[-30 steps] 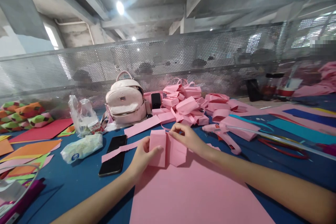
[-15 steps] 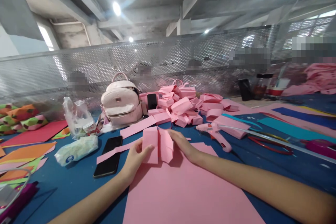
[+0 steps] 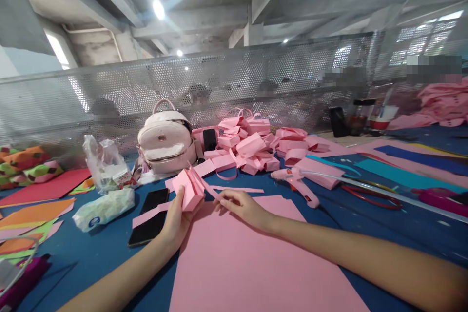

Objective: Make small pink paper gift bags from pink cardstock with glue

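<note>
My left hand point(image 3: 177, 217) is closed round a small folded pink paper box point(image 3: 190, 194), holding it tilted above the far left part of a large pink sheet point(image 3: 256, 258). From the box a narrow pink paper strip point(image 3: 209, 191) runs down to my right hand point(image 3: 243, 208), whose thumb and fingers pinch its end. Whether the strip is fixed to the box I cannot tell. Another thin pink strip point(image 3: 241, 188) lies on the blue table just beyond. A pink glue gun point(image 3: 298, 185) rests to the right of my right hand.
Pink paper boxes point(image 3: 252, 144) are heaped beyond my hands, beside a pale backpack point(image 3: 164, 141). At left lie a black phone point(image 3: 148, 219), a tissue pack point(image 3: 104, 208) and coloured sheets point(image 3: 32, 214). A perforated metal screen point(image 3: 234, 75) stands behind; other people are partly visible past it.
The pink box has turned and tilted in my left hand and moved slightly left. My right hand has left its side and now pinches the narrow strip, lower down.
</note>
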Demonstrator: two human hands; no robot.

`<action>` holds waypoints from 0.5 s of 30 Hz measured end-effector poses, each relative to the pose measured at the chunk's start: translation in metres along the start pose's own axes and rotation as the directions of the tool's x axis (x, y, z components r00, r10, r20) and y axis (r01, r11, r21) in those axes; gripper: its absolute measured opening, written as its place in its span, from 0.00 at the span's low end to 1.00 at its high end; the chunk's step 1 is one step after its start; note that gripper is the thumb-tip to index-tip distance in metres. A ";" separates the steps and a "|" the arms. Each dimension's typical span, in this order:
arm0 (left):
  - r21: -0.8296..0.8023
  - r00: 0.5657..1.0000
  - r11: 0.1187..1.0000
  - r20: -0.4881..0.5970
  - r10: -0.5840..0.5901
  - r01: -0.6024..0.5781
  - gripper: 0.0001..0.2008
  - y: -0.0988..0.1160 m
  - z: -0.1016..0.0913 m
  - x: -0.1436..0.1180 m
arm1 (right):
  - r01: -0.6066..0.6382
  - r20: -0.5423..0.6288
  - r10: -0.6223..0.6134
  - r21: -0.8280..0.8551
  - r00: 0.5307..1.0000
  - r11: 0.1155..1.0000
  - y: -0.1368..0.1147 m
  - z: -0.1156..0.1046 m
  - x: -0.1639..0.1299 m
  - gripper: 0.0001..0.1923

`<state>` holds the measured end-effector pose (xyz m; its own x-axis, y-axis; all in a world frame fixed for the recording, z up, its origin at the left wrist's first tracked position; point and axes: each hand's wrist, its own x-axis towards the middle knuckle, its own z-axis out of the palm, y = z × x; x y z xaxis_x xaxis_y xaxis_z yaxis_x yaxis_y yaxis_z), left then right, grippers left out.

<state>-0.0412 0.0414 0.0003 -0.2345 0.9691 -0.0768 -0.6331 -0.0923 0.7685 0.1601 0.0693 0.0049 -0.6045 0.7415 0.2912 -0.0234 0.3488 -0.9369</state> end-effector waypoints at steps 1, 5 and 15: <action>-0.014 1.000 1.000 -0.015 0.006 -0.006 0.10 0.000 0.000 0.000 | 0.002 -0.009 -0.002 -0.019 1.000 1.000 0.000 -0.001 0.000 0.20; -0.047 0.999 0.999 -0.034 0.011 -0.013 0.12 -0.001 -0.002 0.002 | 0.013 -0.012 -0.014 -0.085 1.000 0.996 -0.003 -0.002 -0.004 0.20; -0.051 1.000 0.998 0.000 0.023 -0.023 0.10 -0.008 -0.008 0.004 | 0.080 -0.040 -0.087 -0.138 0.995 0.987 -0.007 0.001 -0.012 0.13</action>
<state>-0.0430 0.0441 -0.0108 -0.2491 0.9666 -0.0595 -0.6642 -0.1258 0.7369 0.1665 0.0569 0.0079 -0.5681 0.7306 0.3788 0.0381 0.4831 -0.8747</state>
